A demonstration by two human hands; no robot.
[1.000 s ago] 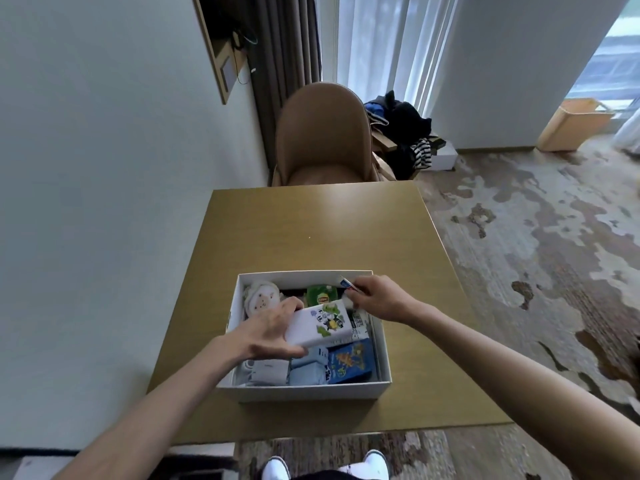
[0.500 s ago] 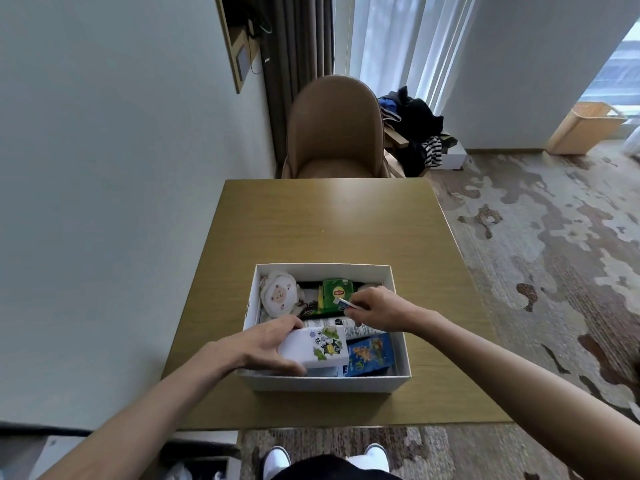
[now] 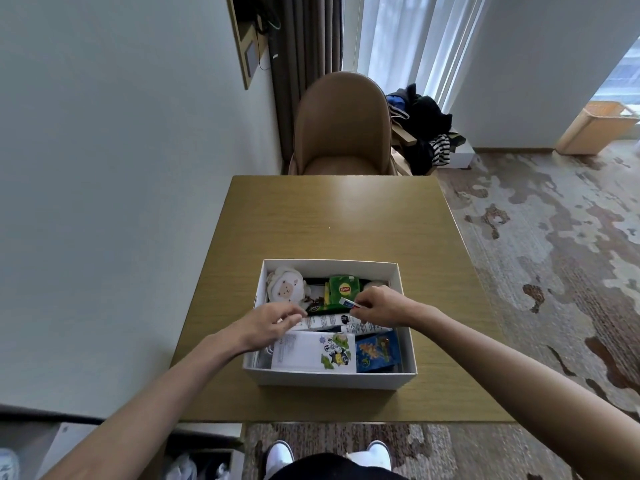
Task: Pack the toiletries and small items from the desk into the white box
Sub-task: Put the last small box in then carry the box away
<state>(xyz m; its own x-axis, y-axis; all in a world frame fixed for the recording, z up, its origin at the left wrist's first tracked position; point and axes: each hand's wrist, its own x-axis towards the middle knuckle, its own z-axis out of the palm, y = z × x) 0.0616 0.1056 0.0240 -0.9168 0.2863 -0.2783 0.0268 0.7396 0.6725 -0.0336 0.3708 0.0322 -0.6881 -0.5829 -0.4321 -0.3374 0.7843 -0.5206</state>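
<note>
The white box [image 3: 332,378] sits open on the wooden desk [image 3: 332,216], near the desk's front edge, and both hands reach into it from the near side. The left hand [image 3: 268,322] lies over the left middle of the box with its fingers loosely spread, fingertips resting on a white tube [image 3: 329,321] that lies crosswise. The right hand [image 3: 379,306] is just to the right of it, thumb and fingers pinched on a small white and blue packet [image 3: 349,302] whose end pokes out toward the left hand.

Just beyond the right hand's fingers stands a green tea packet [image 3: 343,289]. Beyond the left hand, in the far left corner, lies a sheep-faced pouch [image 3: 285,288]. Under the left wrist, against the near wall, lies a white pack [image 3: 313,351] with cartoon print, and below the right wrist a blue packet [image 3: 377,351] lies beside it.

Past the box the desk top is bare. A brown chair [image 3: 343,126] stands at the desk's far edge, and a heap of dark clothes [image 3: 420,123] lies to the right of it.
</note>
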